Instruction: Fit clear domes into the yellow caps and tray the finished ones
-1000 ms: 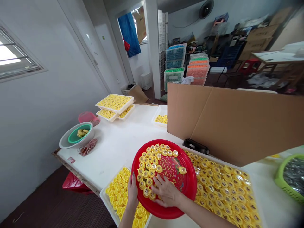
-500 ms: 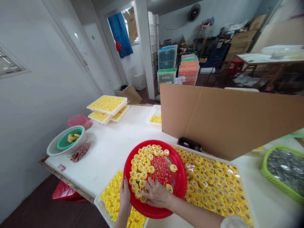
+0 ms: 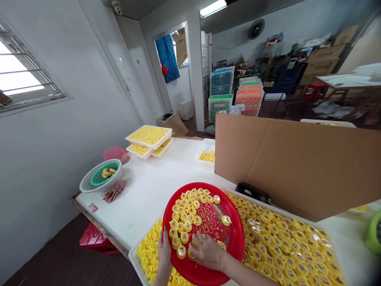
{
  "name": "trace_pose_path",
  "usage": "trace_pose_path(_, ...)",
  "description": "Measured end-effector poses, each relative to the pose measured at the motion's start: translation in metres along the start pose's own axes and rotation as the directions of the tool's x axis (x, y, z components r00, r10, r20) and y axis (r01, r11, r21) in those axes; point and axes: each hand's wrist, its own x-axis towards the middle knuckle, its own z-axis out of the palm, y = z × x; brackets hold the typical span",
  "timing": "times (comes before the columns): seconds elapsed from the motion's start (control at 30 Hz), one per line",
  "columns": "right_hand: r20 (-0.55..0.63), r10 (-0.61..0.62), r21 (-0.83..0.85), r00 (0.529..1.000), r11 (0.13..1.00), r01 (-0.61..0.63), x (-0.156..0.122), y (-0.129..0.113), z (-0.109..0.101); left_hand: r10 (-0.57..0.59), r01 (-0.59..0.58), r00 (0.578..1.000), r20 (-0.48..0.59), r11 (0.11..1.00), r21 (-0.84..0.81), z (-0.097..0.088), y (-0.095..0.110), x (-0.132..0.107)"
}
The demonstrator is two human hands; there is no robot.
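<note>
A round red plate lies in front of me, its left half covered with several small yellow caps. My left hand grips the plate's left rim, fingers curled over the edge. Fingers bent, my right hand rests on the plate's near part and pinches at a yellow cap; whether a cap is in them I cannot make out. Under the plate's left edge sits a white tray of plain yellow caps. To the right lies a wide tray of foil-topped yellow caps.
A folded cardboard sheet stands behind the trays, a black object at its foot. Stacked white trays of yellow caps and a bowl with bananas sit at the far left. A green basket is at the right edge.
The view shifted slightly; my right hand has drawn its fingers in over the caps near the plate's front. My left hand stays on the rim.
</note>
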Motion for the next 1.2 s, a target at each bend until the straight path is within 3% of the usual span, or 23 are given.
trace_pose_path(0.3,-0.055,0.103,0.006,0.993,0.995,-0.103,0.022,-0.006,-0.005,0.018,-0.018,1.000,0.006,1.000,0.008,-0.008,0.010,0.009)
trace_pose_path(0.47,-0.075,0.142,0.044,0.987,0.989,-0.139,0.043,-0.002,-0.031,0.075,-0.075,0.997,0.006,0.997,-0.006,-0.020,0.011,0.018)
trace_pose_path(0.6,-0.093,0.294,0.062,0.951,0.955,-0.290,0.048,0.037,-0.065,0.089,-0.089,0.996,-0.021,0.996,-0.014,-0.036,0.015,0.032)
trace_pose_path(0.73,-0.120,0.498,0.022,0.859,0.866,-0.499,0.021,0.085,-0.086,0.112,-0.115,0.988,-0.103,0.993,-0.025,-0.060,0.029,0.043)
trace_pose_path(0.87,-0.073,0.562,-0.027,0.824,0.825,-0.564,-0.022,0.091,-0.064,0.149,-0.158,0.974,-0.172,0.987,-0.040,-0.090,0.043,0.050)
trace_pose_path(1.07,0.053,0.486,-0.065,0.873,0.874,-0.482,-0.069,0.032,0.005,0.167,-0.187,0.952,-0.257,0.981,-0.056,-0.123,0.052,0.060)
trace_pose_path(1.2,0.018,0.459,-0.090,0.888,0.886,-0.456,-0.084,0.011,0.028,0.132,-0.164,0.952,-0.278,0.982,-0.094,-0.129,0.050,0.059)
